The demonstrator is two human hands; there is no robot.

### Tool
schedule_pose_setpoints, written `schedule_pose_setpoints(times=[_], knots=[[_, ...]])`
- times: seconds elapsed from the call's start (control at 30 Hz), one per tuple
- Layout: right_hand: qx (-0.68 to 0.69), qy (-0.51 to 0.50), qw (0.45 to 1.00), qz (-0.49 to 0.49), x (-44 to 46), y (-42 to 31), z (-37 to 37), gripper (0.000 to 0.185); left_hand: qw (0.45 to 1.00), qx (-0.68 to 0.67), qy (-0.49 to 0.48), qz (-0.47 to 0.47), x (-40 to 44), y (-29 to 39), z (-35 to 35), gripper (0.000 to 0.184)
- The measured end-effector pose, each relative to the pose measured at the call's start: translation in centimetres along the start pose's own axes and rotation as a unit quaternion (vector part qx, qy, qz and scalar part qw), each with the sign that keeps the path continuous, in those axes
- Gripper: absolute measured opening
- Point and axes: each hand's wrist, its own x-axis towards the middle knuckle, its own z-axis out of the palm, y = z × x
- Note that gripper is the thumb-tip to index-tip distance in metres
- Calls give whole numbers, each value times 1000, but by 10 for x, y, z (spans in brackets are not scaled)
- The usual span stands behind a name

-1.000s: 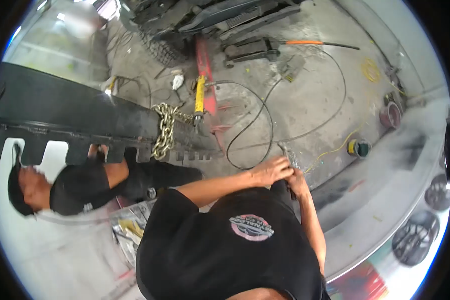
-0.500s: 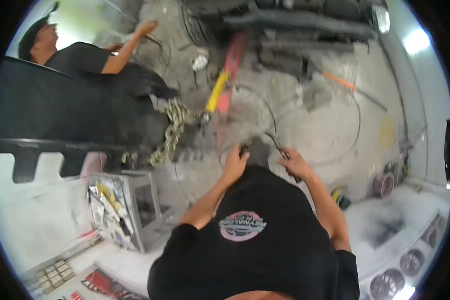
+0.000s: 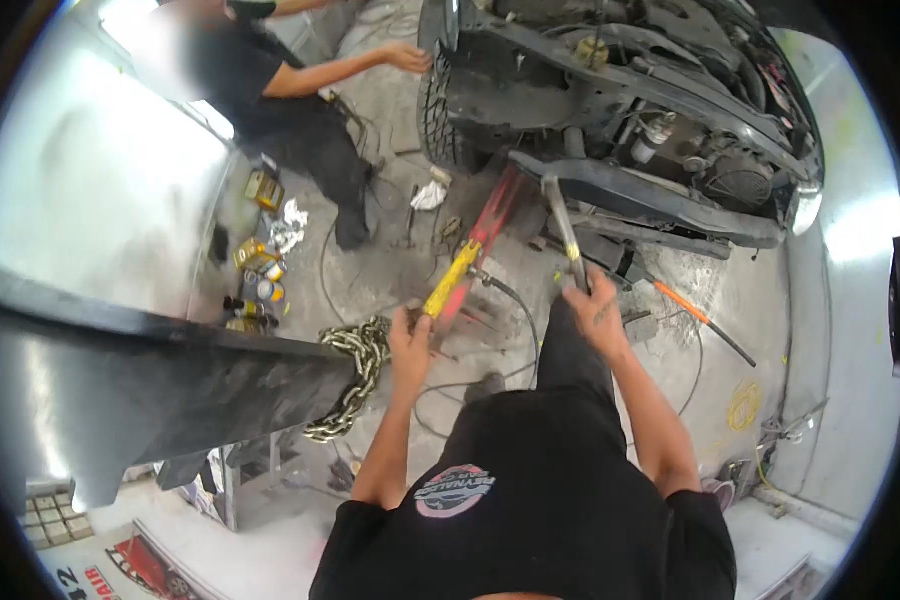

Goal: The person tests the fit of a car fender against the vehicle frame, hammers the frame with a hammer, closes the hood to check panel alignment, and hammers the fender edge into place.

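Observation:
My right hand (image 3: 598,308) is wrapped round the dark grip of a hammer (image 3: 564,222), whose metal head points up toward the vehicle's front. My left hand (image 3: 410,338) is raised beside the lower end of a yellow cylinder (image 3: 454,278); whether it touches the cylinder or holds something small is unclear. That cylinder lies along a red beam (image 3: 494,214), with a black hose (image 3: 518,298) joined at its side. Left of my left hand, a heavy metal chain (image 3: 362,368) wraps the end of a dark steel beam (image 3: 190,370).
The vehicle (image 3: 660,110) with its front end exposed stands ahead. Another person (image 3: 270,90) in black stands at the upper left, one arm stretched toward the tyre (image 3: 438,115). An orange-and-black bar (image 3: 685,302) slants across the floor at right. Bottles and cans (image 3: 262,262) stand at left.
The view has moved forward and turned toward the vehicle. My hands, together at first, have parted; the hammer now points up in my right hand. The other person has moved from the left toward the tyre.

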Motion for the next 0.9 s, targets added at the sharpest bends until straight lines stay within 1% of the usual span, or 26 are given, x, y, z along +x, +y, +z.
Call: schedule_pose_setpoints(times=[0.03,0.07,0.1,0.13,0.17,0.2,0.27,0.3,0.33,0.37,0.4,0.43,0.47,0.5,0.57,0.6,0.63,0.67,0.7,0.73,0.77,0.8,0.83,0.9], knots=[[-48,7,998,-42,28,4,1,41,998,-30,24,-46,-1,2,-2,14],[-62,40,996,-55,63,23,7,40,998,17,59,4,4,-18,-4,14],[-44,27,993,-108,96,-5,-2,35,992,67,93,47,8,-41,-9,13],[-30,5,998,-55,137,-10,-8,28,993,71,94,20,13,-49,-15,14],[32,6,994,-100,169,-41,-12,22,993,74,96,-8,15,-49,-18,15],[-16,31,986,-163,211,-46,-18,20,992,41,115,-41,21,-36,-12,17],[-44,71,979,-187,294,-65,-26,24,978,55,190,-69,36,-43,-2,21],[-38,63,978,-196,331,-57,-27,24,971,70,213,-89,40,-49,4,23],[-73,86,964,-241,378,-49,-30,27,965,77,235,-91,53,-51,14,25],[-109,116,945,-286,424,-44,-36,31,959,75,262,-82,67,-40,30,26],[-129,128,936,-301,462,-35,-36,36,952,70,290,-66,88,-34,44,28],[-120,143,932,-311,499,-26,-33,40,950,59,298,-74,107,-26,57,26],[-118,130,945,-277,516,-35,-35,41,947,53,302,-95,118,-16,67,24],[-126,132,943,-276,531,-39,-34,40,947,54,304,-92,132,-5,73,24],[-134,130,944,-273,554,-40,-32,40,949,45,273,-151,149,12,80,24],[-121,113,955,-247,561,-34,-29,37,956,48,272,-102,159,10,81,24],[-108,96,964,-222,571,-34,-25,35,948,73,290,-111,163,14,80,23],[-107,90,965,-222,574,-39,-24,35,939,97,308,-120,162,18,78,22],[-95,56,976,-186,573,-48,-25,34,933,103,319,-134,159,25,75,23],[-84,24,985,-150,574,-53,-25,32,917,108,366,-112,154,22,76,24],[-85,17,985,-149,577,-49,-24,32,907,91,396,-108,149,28,82,23],[-85,26,981,-173,579,-45,-22,31,896,75,425,-102,145,34,86,21],[-84,38,976,-197,581,-41,-21,29,890,81,440,-89,133,26,85,20],[-84,39,976,-199,583,-37,-19,29,892,64,437,-98,123,23,89,20]])
